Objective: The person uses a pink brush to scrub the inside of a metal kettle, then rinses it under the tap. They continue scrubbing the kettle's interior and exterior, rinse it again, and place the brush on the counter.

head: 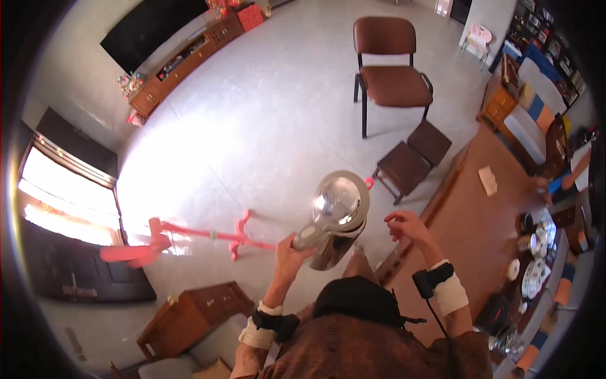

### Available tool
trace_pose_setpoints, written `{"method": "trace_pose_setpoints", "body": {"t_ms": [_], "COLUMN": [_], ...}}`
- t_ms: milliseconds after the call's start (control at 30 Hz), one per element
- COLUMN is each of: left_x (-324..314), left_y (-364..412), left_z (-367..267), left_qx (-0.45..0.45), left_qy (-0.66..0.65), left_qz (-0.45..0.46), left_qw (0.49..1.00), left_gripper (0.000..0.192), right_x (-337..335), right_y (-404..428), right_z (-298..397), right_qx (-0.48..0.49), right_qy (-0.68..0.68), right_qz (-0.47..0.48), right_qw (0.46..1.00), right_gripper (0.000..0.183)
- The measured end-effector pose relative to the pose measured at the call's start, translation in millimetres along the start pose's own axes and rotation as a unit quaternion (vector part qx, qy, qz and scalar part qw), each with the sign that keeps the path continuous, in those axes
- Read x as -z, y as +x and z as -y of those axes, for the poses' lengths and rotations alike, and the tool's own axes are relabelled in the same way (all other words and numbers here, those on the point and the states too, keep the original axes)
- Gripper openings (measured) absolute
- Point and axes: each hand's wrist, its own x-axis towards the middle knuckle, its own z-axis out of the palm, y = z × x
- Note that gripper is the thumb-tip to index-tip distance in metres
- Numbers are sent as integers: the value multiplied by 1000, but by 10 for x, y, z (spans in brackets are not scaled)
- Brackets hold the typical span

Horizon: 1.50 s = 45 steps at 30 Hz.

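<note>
My left hand (294,256) grips the grey handle of an electric kettle (335,227), whose shiny metal body and round lid are in front of my body, above the floor. The lid looks closed. Right of the kettle, my right hand (403,228) hangs in the air with fingers loosely bent, touching nothing. Below it lies the edge of a long brown wooden table (473,208). On the table are a beige cloth or paper piece (487,181) and, farther right, several dishes and glass items (535,279).
A brown chair (395,85) and a low folding seat (405,166) stand ahead. A pink stand (203,233) is at left, a wooden cabinet (189,322) at lower left. Another person's arm (580,175) shows at far right, beside a sofa (525,132).
</note>
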Motion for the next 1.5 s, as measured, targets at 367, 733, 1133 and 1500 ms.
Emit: {"method": "trace_pose_setpoints", "body": {"t_ms": [367,733,1133,1500], "left_x": [405,974,1185,1663], "left_y": [2210,5004,7708,9184], "left_z": [-1099,-1619,-2142,-2753], "left_qx": [6,-29,-54,29], "left_qy": [52,63,138,121], "left_qz": [-124,-109,-217,-207], "left_qw": [991,992,965,970], "left_gripper": [32,30,34,31], "right_x": [139,920,2255,1406], "right_y": [2526,4203,6515,8535], "right_z": [2109,3373,4501,6386], "right_qx": [98,71,54,138], "right_qy": [-30,-32,67,-122], "right_qz": [175,34,-45,172], "right_qw": [979,996,995,968], "right_gripper": [23,21,20,22]}}
